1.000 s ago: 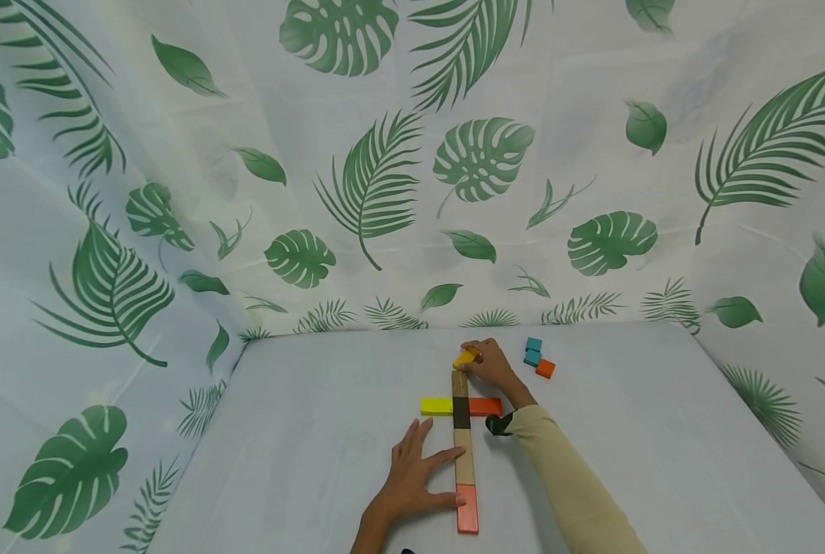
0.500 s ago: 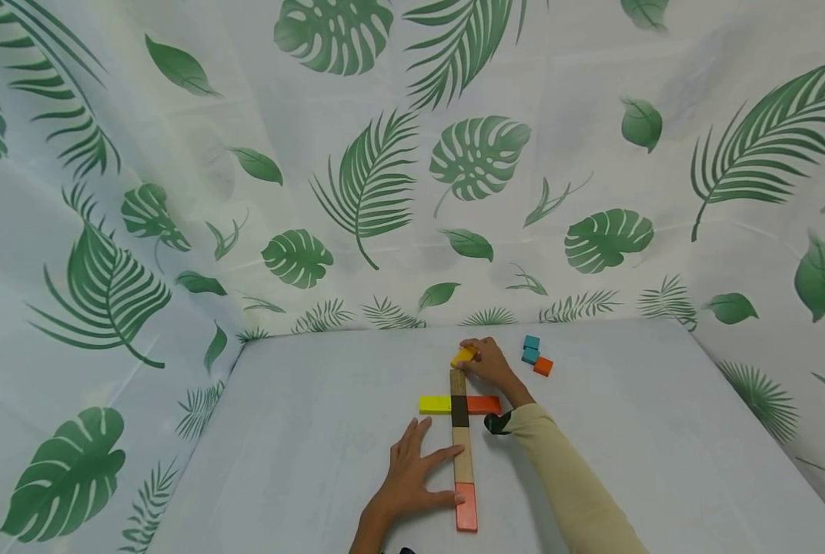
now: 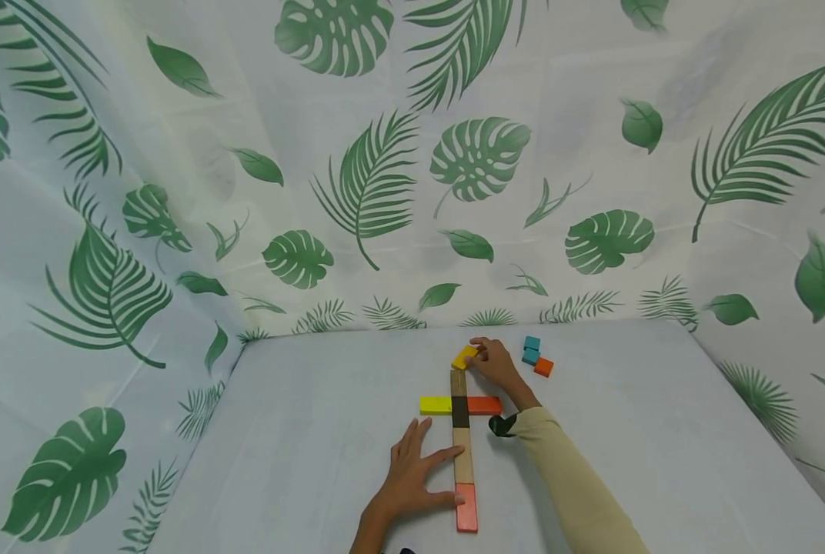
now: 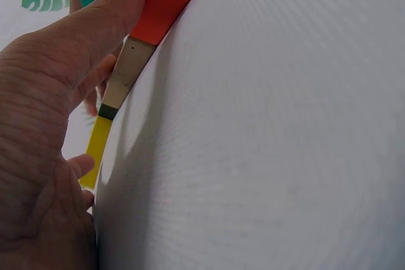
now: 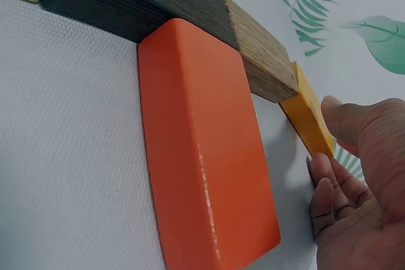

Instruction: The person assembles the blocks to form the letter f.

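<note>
Where the amber block (image 3: 464, 358) slants just beyond the row (image 3: 460, 415), curled fingers of the right hand (image 3: 501, 368) meet the block's right end, grip unclear; nudge gently, spread left hand (image 3: 410, 478) steadying.

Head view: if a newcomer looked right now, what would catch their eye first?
Probably the leaf-print cloth, filling the upper part of the head view. Next, below it, the cross of blocks, with a yellow block as its left arm and a red block as its right. Then perhaps the slanted amber block by its far end, with the right hand beside it.
</note>
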A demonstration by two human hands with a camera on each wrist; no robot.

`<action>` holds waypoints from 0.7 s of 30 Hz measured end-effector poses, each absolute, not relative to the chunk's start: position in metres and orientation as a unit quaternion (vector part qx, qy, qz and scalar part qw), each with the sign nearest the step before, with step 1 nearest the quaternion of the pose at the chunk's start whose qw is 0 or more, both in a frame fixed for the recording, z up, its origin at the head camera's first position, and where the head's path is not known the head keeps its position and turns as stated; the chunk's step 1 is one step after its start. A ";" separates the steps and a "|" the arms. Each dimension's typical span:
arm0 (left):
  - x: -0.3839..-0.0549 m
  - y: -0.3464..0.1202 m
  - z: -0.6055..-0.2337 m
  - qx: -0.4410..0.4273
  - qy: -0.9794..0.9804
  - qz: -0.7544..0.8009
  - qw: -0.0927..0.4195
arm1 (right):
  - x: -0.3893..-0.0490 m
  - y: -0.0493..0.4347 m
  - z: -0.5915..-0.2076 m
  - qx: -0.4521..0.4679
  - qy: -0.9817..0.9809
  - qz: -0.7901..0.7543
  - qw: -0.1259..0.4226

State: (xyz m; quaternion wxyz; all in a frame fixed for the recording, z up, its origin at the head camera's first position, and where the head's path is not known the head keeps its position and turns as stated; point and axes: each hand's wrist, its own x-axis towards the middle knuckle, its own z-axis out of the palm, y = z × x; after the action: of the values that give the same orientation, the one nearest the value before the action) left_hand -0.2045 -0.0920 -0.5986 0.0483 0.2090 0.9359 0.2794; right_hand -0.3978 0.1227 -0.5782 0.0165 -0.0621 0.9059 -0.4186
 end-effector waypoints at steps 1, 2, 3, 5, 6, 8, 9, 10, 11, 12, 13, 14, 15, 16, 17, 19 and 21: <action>-0.205 -0.092 -0.598 0.207 0.936 0.280 0.051 | -0.398 0.123 -0.578 -0.060 0.906 -0.419 0.018; -0.205 -0.092 -0.598 0.206 0.936 0.281 0.052 | -0.399 0.123 -0.578 -0.061 0.906 -0.418 0.020; -0.205 -0.092 -0.597 0.205 0.936 0.282 0.053 | -0.399 0.124 -0.578 -0.062 0.906 -0.417 0.022; -0.206 -0.092 -0.597 0.203 0.935 0.285 0.055 | -0.398 0.125 -0.576 -0.062 0.907 -0.415 0.025; -0.206 -0.092 -0.597 0.201 0.935 0.287 0.057 | -0.397 0.126 -0.575 -0.060 0.908 -0.414 0.027; -0.206 -0.092 -0.598 0.197 0.935 0.287 0.062 | -0.395 0.128 -0.575 -0.051 0.911 -0.409 0.022; -0.206 -0.092 -0.598 0.195 0.935 0.288 0.064 | -0.394 0.129 -0.575 -0.043 0.911 -0.409 0.016; -0.205 -0.092 -0.599 0.193 0.935 0.289 0.067 | -0.393 0.131 -0.575 -0.037 0.912 -0.410 0.005; -0.205 -0.092 -0.599 0.192 0.936 0.288 0.067 | -0.391 0.133 -0.575 -0.030 0.912 -0.410 -0.010; -0.205 -0.092 -0.600 0.192 0.936 0.287 0.068 | -0.390 0.136 -0.576 -0.021 0.911 -0.411 -0.028; -0.204 -0.091 -0.600 0.192 0.936 0.287 0.068 | -0.389 0.139 -0.576 -0.013 0.910 -0.412 -0.049; -0.204 -0.091 -0.601 0.193 0.936 0.287 0.066 | -0.387 0.143 -0.576 -0.005 0.908 -0.413 -0.069; -0.204 -0.091 -0.601 0.195 0.936 0.286 0.063 | -0.385 0.146 -0.575 0.002 0.909 -0.406 -0.094; -0.203 -0.091 -0.601 0.198 0.936 0.285 0.060 | -0.384 0.150 -0.575 0.011 0.909 -0.399 -0.119; -0.203 -0.091 -0.601 0.201 0.936 0.283 0.056 | -0.383 0.154 -0.575 0.022 0.911 -0.387 -0.141; -0.203 -0.091 -0.601 0.205 0.935 0.284 0.051 | -0.381 0.162 -0.574 0.047 0.917 -0.354 -0.178; -0.204 -0.091 -0.600 0.207 0.935 0.283 0.048 | -0.381 0.170 -0.575 0.076 0.923 -0.321 -0.197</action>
State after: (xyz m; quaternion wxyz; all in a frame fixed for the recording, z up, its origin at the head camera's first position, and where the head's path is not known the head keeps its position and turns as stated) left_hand -0.2037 -0.0911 -0.5999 0.0480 0.2068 0.9352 0.2833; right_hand -0.3806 0.1697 -0.5750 -0.1974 0.0760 0.9232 -0.3210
